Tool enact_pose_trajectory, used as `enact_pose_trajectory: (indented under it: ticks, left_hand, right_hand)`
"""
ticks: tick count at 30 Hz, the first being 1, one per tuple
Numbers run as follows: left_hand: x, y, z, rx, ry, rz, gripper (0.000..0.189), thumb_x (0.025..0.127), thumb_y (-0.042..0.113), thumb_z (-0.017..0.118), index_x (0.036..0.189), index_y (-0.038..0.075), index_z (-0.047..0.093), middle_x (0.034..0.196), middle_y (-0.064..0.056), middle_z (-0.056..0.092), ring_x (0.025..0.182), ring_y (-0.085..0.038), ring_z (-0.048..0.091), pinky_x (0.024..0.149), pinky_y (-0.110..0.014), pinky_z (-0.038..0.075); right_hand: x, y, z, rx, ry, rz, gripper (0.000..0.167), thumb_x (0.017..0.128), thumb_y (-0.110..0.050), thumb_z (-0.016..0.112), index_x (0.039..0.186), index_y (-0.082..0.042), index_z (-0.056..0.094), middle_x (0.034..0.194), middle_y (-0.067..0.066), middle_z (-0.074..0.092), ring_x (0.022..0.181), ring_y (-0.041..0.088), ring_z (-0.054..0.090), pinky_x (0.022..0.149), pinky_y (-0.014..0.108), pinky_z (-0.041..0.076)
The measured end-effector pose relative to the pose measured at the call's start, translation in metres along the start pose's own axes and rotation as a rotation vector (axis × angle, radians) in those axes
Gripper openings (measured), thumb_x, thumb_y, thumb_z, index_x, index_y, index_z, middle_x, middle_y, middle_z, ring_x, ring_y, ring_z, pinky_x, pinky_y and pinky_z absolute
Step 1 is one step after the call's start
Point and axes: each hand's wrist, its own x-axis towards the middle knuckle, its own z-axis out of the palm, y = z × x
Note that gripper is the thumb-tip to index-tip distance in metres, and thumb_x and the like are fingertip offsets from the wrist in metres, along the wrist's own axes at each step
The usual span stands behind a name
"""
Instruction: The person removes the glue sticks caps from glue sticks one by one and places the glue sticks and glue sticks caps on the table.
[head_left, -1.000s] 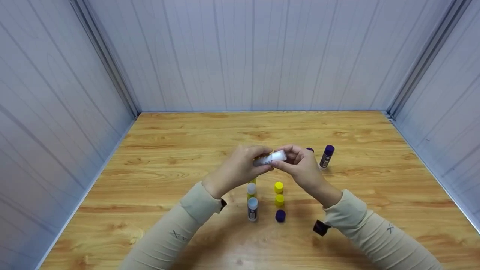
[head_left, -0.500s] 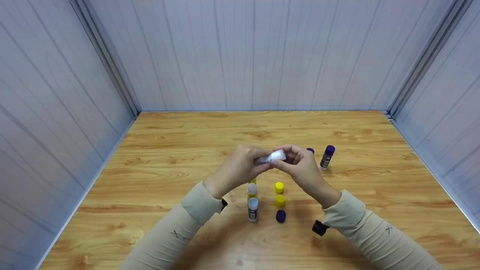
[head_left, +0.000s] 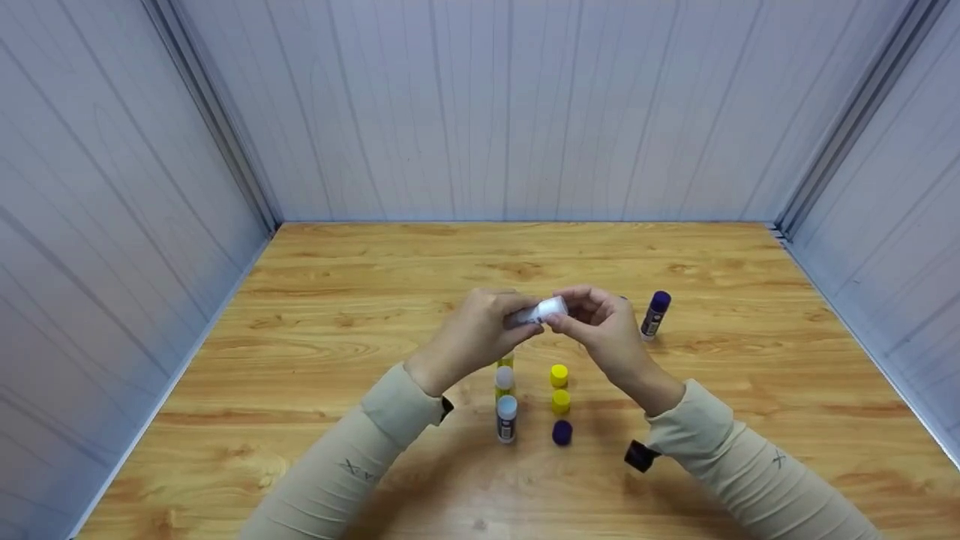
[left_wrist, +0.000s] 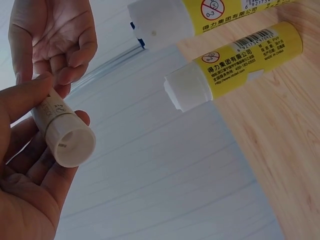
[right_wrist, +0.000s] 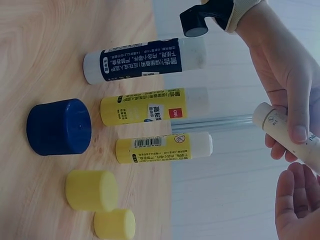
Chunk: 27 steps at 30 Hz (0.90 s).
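Note:
My left hand [head_left: 480,322] grips a white glue stick [head_left: 551,309], tilted above the table, its thumb lying along the barrel. In the left wrist view the hollow base of this glue stick [left_wrist: 74,142] faces the camera. My right hand [head_left: 611,337] pinches the other end between thumb and fingers; that end is partly hidden in both wrist views. Below the hands stand uncapped glue sticks: a dark blue one [right_wrist: 142,59] and two yellow ones [right_wrist: 150,106], in a row. Beside them lie a dark blue cap [head_left: 562,433] and two yellow caps [head_left: 560,401].
Right of my right hand stands a glue stick with a purple cap [head_left: 655,315]; another purple top is almost hidden behind the hand. The wood-grain table [head_left: 337,300] is bounded by white panel walls [head_left: 495,112]. A black camera mount [head_left: 641,455] hangs below my right wrist.
The fingers of my right hand have shifted slightly on the end of the white glue stick, which has moved a little left. The standing glue sticks and loose caps have stayed put.

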Motion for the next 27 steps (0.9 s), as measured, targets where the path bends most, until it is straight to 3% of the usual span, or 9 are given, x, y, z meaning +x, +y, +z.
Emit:
enact_pose_trajectory:
  ticks: [15,27]
  left_hand:
    - [-0.0007,0.0006,-0.0001,-0.012,0.018,0.013,0.025,0.102,0.015,0.078,0.124,0.001,0.08,0.116,-0.013,0.082,0.096,-0.02,0.08,0.082,-0.03,0.067]
    - [0.0015,0.0022,-0.0035,-0.042,0.005,-0.014,0.024,0.102,0.013,0.079,0.122,0.001,0.081,0.113,-0.012,0.083,0.091,-0.016,0.08,0.078,-0.024,0.065]
  right_hand:
    - [-0.0019,-0.0028,0.0062,0.12,0.068,0.048,0.025,0.095,0.013,0.074,0.119,0.008,0.07,0.108,0.005,0.076,0.097,0.017,0.072,0.084,0.026,0.065]
    - [-0.003,-0.0027,0.0103,0.071,0.099,0.012,0.019,0.098,0.012,0.072,0.116,0.007,0.07,0.109,0.006,0.075,0.097,0.018,0.072,0.086,0.023,0.064]
